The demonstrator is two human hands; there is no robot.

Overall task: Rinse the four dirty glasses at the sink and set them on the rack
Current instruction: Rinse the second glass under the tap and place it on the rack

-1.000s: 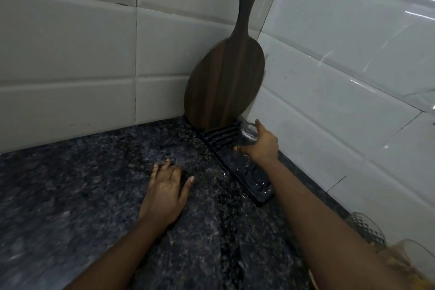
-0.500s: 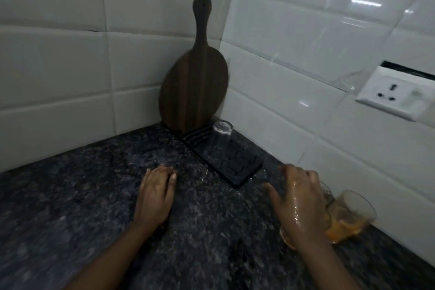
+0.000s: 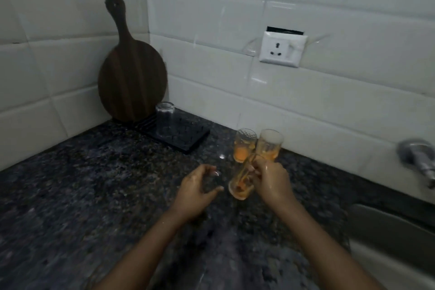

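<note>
One clear glass [image 3: 165, 115] stands upside down on the black drying rack [image 3: 188, 141] in the counter's corner. Two dirty glasses with orange residue stand near the wall: one to the left [image 3: 244, 145], one to the right [image 3: 268, 144]. My right hand [image 3: 270, 181] grips a third dirty glass [image 3: 241, 182], tilted with its base toward me, just above the counter. My left hand [image 3: 199, 187] hovers beside it, fingers curled apart, holding nothing. Both hands look wet.
A dark wooden paddle board [image 3: 131, 73] leans in the tiled corner behind the rack. A white wall socket [image 3: 281, 49] is above the glasses. A metal tap [image 3: 419, 160] and the sink rim [image 3: 386, 221] are at the right. Dark speckled granite counter [image 3: 82, 195] spreads left.
My right hand let go of the clean glass on the rack, moved right and took hold of a dirty glass. My left hand lifted off the counter and moved right. The view swung right.
</note>
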